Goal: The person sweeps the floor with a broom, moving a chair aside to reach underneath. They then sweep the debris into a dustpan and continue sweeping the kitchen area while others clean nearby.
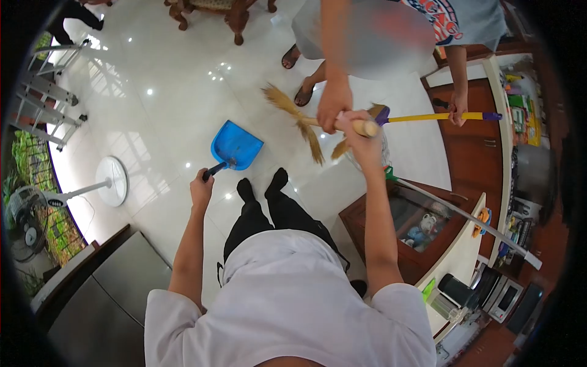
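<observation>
My left hand point(200, 189) is closed around the dark handle of a blue dustpan point(227, 137), which is held over the tiled floor in front of my feet. My right hand point(362, 142) grips the thick end of a straw broom point(284, 103) by its light wooden handle. A co-worker's hand point(334, 105) is on the same handle, just beside mine. That person's other hand point(458, 109) holds a yellow handle point(422, 117) with purple ends; straw bristles show near its left end, partly hidden behind our hands.
A standing fan point(27, 223) and a metal ladder point(46, 92) are on the left. At right, a pole with a green end point(452, 205) crosses a glass-fronted wooden cabinet point(416, 214). A carved chair point(237, 21) stands at the back. Another person's legs show at top left.
</observation>
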Tool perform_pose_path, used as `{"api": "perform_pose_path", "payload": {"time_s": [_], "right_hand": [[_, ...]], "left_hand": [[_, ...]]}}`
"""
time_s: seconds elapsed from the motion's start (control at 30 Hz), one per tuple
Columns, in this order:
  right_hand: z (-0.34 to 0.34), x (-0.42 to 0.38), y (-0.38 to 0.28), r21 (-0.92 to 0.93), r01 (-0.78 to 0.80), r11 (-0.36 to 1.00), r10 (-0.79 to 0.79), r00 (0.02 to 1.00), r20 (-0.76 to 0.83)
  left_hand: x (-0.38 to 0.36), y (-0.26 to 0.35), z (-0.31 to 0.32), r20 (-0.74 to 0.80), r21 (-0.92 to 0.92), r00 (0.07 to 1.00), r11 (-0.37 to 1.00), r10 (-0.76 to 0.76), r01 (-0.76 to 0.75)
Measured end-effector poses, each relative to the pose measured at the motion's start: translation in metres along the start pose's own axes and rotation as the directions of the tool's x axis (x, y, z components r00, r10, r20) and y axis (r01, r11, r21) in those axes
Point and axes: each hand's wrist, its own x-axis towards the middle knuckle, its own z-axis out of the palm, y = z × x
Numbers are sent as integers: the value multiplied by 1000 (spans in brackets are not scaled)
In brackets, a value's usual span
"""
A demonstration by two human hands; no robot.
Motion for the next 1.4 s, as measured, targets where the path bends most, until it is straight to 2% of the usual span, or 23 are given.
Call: {"api": "perform_pose_path", "payload": {"time_s": [0.13, 0.2, 0.27, 0.4, 0.47, 0.53, 0.57, 0.6, 0.67, 0.73, 0.8, 0.87, 0.93, 0.97, 1.03, 1.07, 1.13, 1.17, 1.23, 1.27, 1.33, 1.37, 1.4], "right_hand": [[-30, -39, -28, -97, -180, 979, 179, 984, -17], [-47, -65, -33, -112, -197, 974, 190, 979, -72], [-61, -86, -45, -54, -307, 950, 289, 932, -216], [-82, -126, -36, -46, -375, 926, 335, 872, -357], [-93, -145, -17, 4, -406, 914, 353, 790, -502], [-106, -167, 4, 27, -470, 882, 416, 752, -511], [-108, -177, 11, 280, -466, 840, 543, 712, -445], [-110, -186, 21, 513, -440, 737, 647, 679, -346], [-104, -204, 48, 701, -475, 532, 780, 597, -187], [-86, -224, 91, 783, -480, 396, 877, 451, -166], [-67, -252, 152, 764, -507, 399, 881, 442, -167], [-40, -266, 180, 833, -509, 214, 951, 303, -60], [-26, -292, 237, 914, -303, -268, 954, 49, 296], [-25, -297, 244, 914, -302, -270, 954, 47, 298], [-16, -298, 243, 779, -138, -611, 706, 350, 615], [-13, -297, 244, 776, -136, -616, 703, 348, 620], [-11, -277, 217, 811, -357, -464, 844, 99, 527], [-13, -270, 197, 811, -354, -466, 844, 99, 528], [-24, -259, 160, 787, -594, -165, 962, 77, 260], [-33, -255, 149, 785, -597, -165, 963, 76, 260], [-50, -244, 133, 730, -683, 5, 986, 125, 111], [-56, -234, 127, 725, -689, 6, 985, 128, 114], [-62, -220, 126, 627, -766, 141, 982, 188, 9]], "left_hand": [[-5, 5, -10, 32, 30, 999, 999, -40, 39], [-4, -9, -8, 18, 11, 1000, 1000, -8, 8], [-5, -13, -9, 10, -5, 1000, 1000, 26, -26], [-1, -13, -15, 64, 4, 998, 1000, 24, -24], [0, -15, -13, 68, -21, 996, 998, 62, -61], [3, -14, -12, 103, 41, 993, 998, 51, -56], [4, -14, -11, 111, 44, 992, 997, 58, -63], [5, -15, -10, 123, 59, 991, 996, 59, -67], [6, -17, -10, 147, 82, 987, 994, 62, -75], [8, -15, -10, 202, 103, 979, 994, 23, -45], [9, -16, -7, 202, 92, 978, 993, 53, -72], [10, -14, -5, 198, 82, 977, 991, 84, -101], [10, -7, -4, 225, 128, 973, 989, 45, -75], [11, -6, -2, 226, 131, 973, 989, 44, -75], [12, -6, 2, 214, 124, 975, 988, 64, -92], [12, -5, 4, 213, 131, 975, 987, 62, -92], [11, -2, 9, 199, 97, 978, 991, 68, -89], [11, -1, 11, 201, 100, 977, 991, 69, -91], [8, 1, 16, 182, 95, 981, 991, 72, -90], [5, 4, 18, 181, 94, 981, 992, 68, -86], [1, 10, 22, 168, 103, 986, 994, 6, -24], [-1, 11, 24, 161, 102, 987, 995, 1, -18], [-3, 11, 26, 159, 106, 987, 994, -18, 1]]}}
